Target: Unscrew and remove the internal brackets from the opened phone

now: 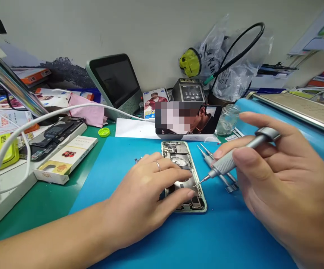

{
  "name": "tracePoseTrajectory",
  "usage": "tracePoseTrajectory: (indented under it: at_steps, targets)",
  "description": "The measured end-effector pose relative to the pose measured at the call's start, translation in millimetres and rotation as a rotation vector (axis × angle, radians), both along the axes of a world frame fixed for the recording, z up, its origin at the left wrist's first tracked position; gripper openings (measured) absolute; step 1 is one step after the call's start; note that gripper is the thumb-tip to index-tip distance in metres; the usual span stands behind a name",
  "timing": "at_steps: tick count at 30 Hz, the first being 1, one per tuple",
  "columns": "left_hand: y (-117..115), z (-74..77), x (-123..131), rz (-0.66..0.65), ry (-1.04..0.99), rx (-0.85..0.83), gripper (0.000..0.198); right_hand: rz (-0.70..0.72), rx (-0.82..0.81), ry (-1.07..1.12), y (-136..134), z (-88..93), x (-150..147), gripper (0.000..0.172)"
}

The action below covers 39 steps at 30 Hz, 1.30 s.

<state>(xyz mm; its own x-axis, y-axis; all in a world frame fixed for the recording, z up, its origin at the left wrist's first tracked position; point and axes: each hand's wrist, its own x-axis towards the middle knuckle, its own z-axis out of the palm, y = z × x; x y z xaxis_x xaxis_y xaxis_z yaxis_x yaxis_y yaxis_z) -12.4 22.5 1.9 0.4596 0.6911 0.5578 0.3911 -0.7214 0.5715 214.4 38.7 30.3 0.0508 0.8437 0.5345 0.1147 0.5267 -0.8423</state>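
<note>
An opened phone (183, 164) with its inner parts bare lies on the blue mat (220, 239). My left hand (150, 190) rests over its left side, thumb and index finger apart and touching the phone, with nothing seen held between them. My right hand (282, 179) is closed round a silver screwdriver (229, 160), whose tip meets the phone near its right edge, just right of my left fingertips. Two more thin screwdrivers (225, 175) lie on the mat between the phone and my right hand.
Behind the phone, a second phone (190, 130) shows a picture, with a white cable (64, 108) running left. A glass jar (227, 119) stands beside it. At left are a cigarette box (75, 155), another opened phone (55, 136) and a green cap (104, 132).
</note>
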Motion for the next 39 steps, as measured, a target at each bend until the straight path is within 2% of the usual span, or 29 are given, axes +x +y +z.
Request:
tracePoseTrajectory:
  at_steps: [8,23,39]
  targets:
    - [-1.8,2.7,-2.2,-0.028,0.044,0.076,0.017,-0.053,0.019,-0.078,-3.9,-3.6,-2.5,0.042]
    - [-1.0,2.5,-3.4,-0.04,0.069,0.064,0.012,0.033,-0.032,-0.057,-2.7,0.4,-4.6,0.039]
    - [-2.7,2.3,-3.0,-0.039,0.079,0.059,0.012,0.017,-0.011,-0.095,-2.8,-1.2,-1.3,0.041]
